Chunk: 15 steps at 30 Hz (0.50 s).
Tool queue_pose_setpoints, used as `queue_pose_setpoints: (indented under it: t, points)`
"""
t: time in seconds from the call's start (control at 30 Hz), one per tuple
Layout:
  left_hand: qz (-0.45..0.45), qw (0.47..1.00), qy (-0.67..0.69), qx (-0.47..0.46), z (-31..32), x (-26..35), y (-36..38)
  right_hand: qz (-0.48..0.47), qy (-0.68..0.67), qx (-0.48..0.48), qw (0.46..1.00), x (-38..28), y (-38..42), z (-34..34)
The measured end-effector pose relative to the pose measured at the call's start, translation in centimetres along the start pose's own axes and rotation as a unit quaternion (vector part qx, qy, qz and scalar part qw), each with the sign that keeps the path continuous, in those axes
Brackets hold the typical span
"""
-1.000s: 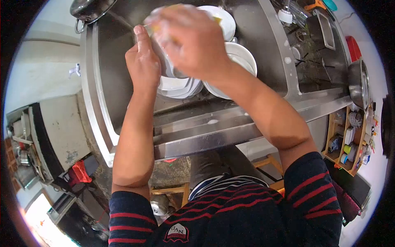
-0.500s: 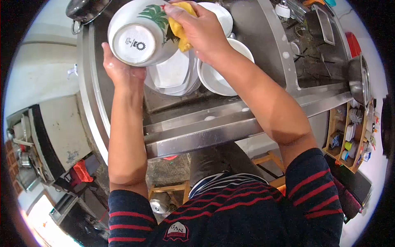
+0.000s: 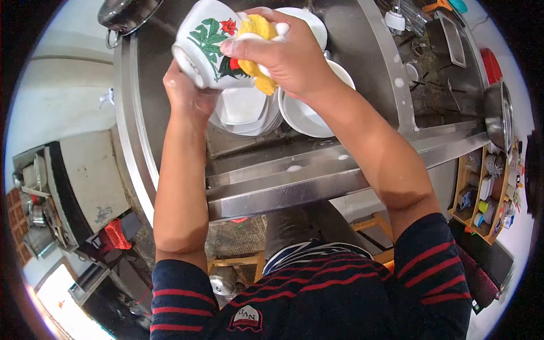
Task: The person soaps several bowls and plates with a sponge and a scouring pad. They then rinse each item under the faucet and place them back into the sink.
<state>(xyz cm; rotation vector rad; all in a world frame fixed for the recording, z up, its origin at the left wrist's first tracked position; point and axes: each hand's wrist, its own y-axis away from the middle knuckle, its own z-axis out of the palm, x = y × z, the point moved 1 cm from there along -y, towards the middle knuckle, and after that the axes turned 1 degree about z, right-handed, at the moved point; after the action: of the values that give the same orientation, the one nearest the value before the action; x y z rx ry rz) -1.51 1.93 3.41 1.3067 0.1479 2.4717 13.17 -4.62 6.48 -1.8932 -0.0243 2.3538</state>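
Turned base toward eight o'clock, the white flower-painted ceramic bowl [image 3: 208, 42] looks slick, fragile, best foot-held; left hand [image 3: 186, 93] supports it, finger spread hidden; right hand [image 3: 297, 54] pinches soft yellow sponge [image 3: 256, 31].

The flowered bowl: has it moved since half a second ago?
Yes. Against the metal pot at upper left, the flowered bowl has shifted rightward in the picture; its base, which faced the camera, now points lower left.
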Motion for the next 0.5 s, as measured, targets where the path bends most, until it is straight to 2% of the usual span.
queue_pose_setpoints:
  t: [0.03, 0.07, 0.1, 0.13, 0.17, 0.27, 0.37, 0.43, 0.5]
  points:
    - [-0.026, 1.000, -0.013, -0.006, 0.9, 0.2, 0.9, -0.046, 0.143, 0.057, 0.987, -0.2, 0.1, 0.0]
    - [-0.051, 0.998, -0.026, -0.011, 1.4, 0.3, 1.3, -0.046, 0.145, 0.057, 0.987, 0.6, 0.1, 0.2]
    - [-0.047, 0.996, -0.008, -0.074, 1.1, 0.3, 1.1, -0.155, 0.236, 0.050, 0.958, 1.3, 0.1, 0.9]
    - [-0.047, 0.996, -0.007, -0.075, 0.9, 0.0, 1.0, -0.261, 0.321, 0.041, 0.909, 1.7, 0.1, 1.3]
    - [-0.034, 0.995, -0.026, -0.088, 0.7, -0.3, 1.0, -0.284, 0.366, 0.028, 0.886, 2.3, 0.4, 1.3]
    - [-0.030, 0.991, -0.055, -0.118, 0.4, 0.2, 0.9, -0.307, 0.375, 0.020, 0.875, 2.4, 0.3, 1.6]
    - [0.016, 0.993, -0.021, -0.117, 0.8, 0.4, 1.2, -0.317, 0.410, 0.002, 0.855, 2.1, 0.3, 1.4]
    - [0.035, 0.996, -0.085, -0.006, 0.2, -0.4, 1.2, -0.310, 0.434, -0.034, 0.845, 2.4, 0.3, 1.2]
    - [0.031, 0.995, -0.100, -0.007, -2.5, -1.0, 0.0, -0.301, 0.458, -0.070, 0.833, 2.6, 0.3, 1.1]
